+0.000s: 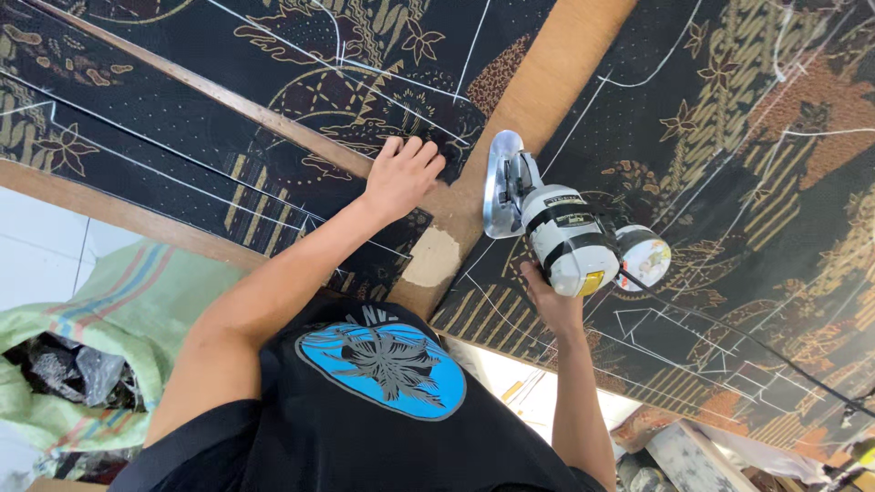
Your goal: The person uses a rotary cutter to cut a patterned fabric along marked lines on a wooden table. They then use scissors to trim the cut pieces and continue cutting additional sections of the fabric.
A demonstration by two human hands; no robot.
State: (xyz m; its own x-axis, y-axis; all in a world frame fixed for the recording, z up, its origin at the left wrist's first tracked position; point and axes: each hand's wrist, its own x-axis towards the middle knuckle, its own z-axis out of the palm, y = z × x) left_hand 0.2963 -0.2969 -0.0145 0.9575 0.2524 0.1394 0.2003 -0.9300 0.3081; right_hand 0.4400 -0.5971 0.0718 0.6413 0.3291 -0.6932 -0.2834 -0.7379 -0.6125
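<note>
My left hand presses flat, fingers spread, on black patterned fabric with gold motifs and white chalk lines. The cloth lies on a wooden table. My right hand grips the handle of a white electric fabric cutter with a round metal blade guard. The cutter stands at the edge of a second spread of the same patterned fabric, just right of my left hand. A black power cord trails from the cutter to the right.
A green woven sack holding dark scraps sits on the floor at lower left. White floor tiles show beside it. Boxes and clutter lie under the table edge at lower right.
</note>
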